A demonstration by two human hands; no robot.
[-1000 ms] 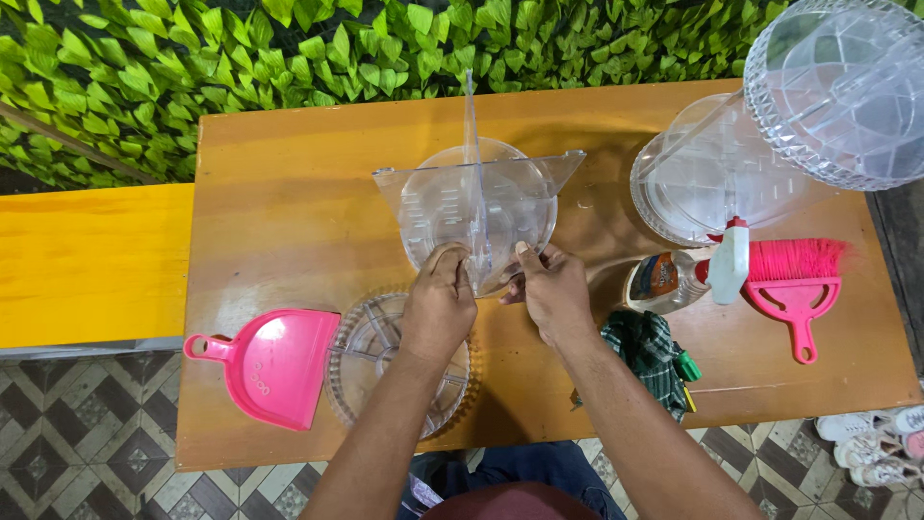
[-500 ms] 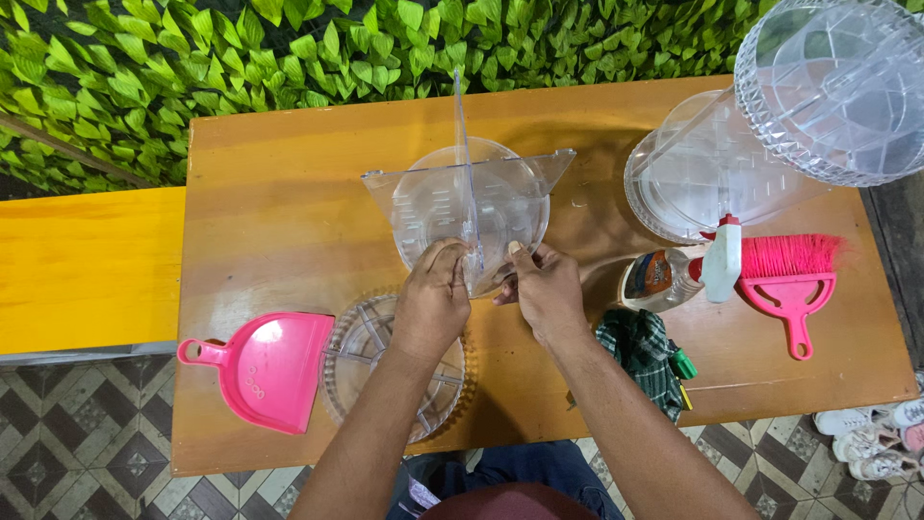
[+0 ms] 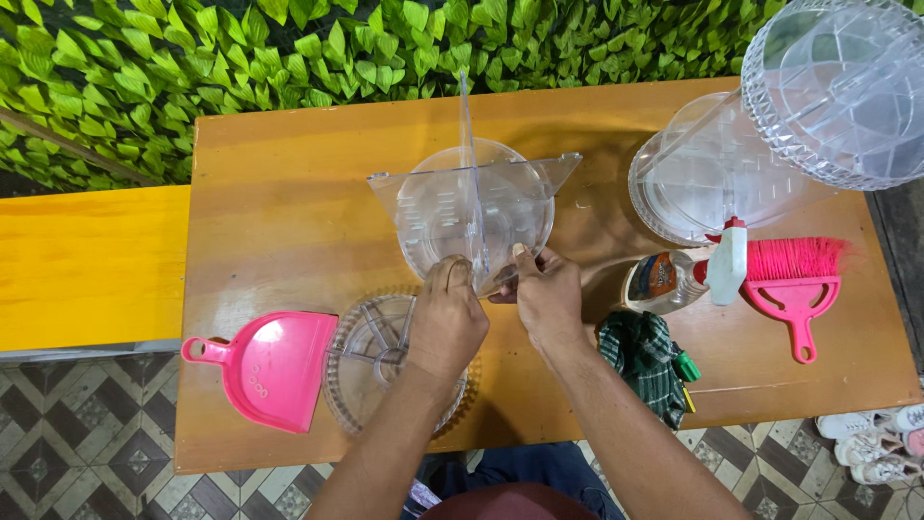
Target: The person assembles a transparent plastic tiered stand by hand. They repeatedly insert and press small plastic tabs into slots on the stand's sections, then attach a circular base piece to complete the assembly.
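I see the wooden table [image 3: 289, 202] filling most of the view, with a leafy green wall [image 3: 241, 58] behind it. In the middle sits the clear bowl [image 3: 452, 207] with upright clear divider panels [image 3: 469, 193] standing in it. Compared with a second ago it has barely shifted; both hands have stayed at its near edge. My left hand [image 3: 445, 323] pinches the rim and my right hand [image 3: 547, 294] closes on the bottom of the centre panel. A ribbed clear lid [image 3: 371, 361] lies under my left wrist, beside a pink dustpan [image 3: 269, 366]. To the right are a pink brush [image 3: 794, 279], a spray bottle [image 3: 688, 274] and a dark cloth [image 3: 645, 361]. The fingertips are hidden behind the plastic, and the clear dishes at the top right are cut off.
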